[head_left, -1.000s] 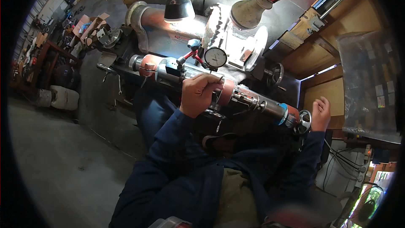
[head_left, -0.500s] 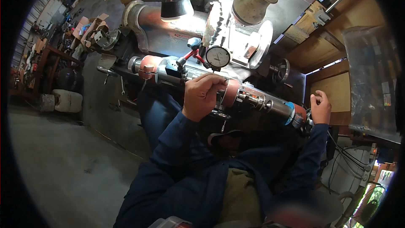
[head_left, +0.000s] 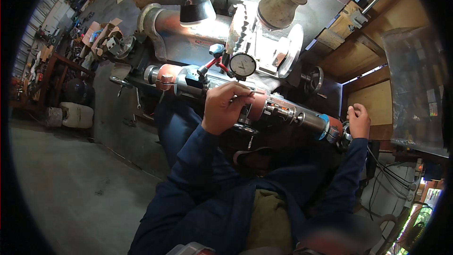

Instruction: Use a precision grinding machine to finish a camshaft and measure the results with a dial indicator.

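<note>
Evidently heavy, rigid steel — the shaft [head_left: 283, 111] wants gripping round its barrel: left hand [head_left: 229, 108] curled closed over it, right hand [head_left: 358, 120] loosely fisted at its end — grasp unclear.

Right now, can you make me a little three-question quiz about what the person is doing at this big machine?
1. True or false: the left hand rests on the long shaft, just below the dial gauge.
2. Where is the right hand? A) on the lamp B) at the shaft's right end, by the blue band C) on the floor
3. Fill in: the black lamp hangs ____ the machine.

Key
1. True.
2. B. Its fingers are curled there; what its grip closes on cannot be told.
3. Above.
</note>
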`<act>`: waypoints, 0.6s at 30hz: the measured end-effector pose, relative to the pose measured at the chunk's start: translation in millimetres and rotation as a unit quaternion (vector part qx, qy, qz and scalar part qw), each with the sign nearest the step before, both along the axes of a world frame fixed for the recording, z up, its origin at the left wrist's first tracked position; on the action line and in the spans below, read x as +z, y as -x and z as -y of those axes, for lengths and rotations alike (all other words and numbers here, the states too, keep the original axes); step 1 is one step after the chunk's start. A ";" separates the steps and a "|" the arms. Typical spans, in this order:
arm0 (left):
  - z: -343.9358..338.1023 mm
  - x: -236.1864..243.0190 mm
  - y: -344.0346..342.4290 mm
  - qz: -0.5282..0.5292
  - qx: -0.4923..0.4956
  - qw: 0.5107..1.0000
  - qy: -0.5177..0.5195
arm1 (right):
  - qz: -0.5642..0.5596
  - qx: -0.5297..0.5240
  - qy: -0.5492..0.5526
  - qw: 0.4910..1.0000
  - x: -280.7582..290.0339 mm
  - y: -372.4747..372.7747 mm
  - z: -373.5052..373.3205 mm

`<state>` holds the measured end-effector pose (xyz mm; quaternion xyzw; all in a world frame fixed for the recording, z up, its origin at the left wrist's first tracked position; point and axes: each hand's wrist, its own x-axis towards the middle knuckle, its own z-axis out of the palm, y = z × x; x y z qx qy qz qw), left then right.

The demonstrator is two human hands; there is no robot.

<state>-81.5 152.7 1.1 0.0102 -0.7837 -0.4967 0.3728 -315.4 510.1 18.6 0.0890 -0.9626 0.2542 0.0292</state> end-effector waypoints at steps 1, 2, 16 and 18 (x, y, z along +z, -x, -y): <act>-2.0 1.6 -1.9 -0.011 0.003 1.000 0.009 | 0.006 -0.031 0.012 0.999 -2.8 0.0 -2.8; -4.9 2.9 -4.3 -0.076 -0.021 0.995 -0.054 | 0.012 -0.021 0.009 1.000 -5.9 -1.3 -5.9; 2.3 -13.3 -0.4 -0.199 -0.005 0.948 -0.250 | -0.236 -0.206 0.233 0.921 -109.2 -100.5 -24.7; -0.7 -14.8 0.5 -0.193 -0.014 0.944 -0.266 | -0.233 -0.203 0.239 0.921 -127.7 -99.8 -28.9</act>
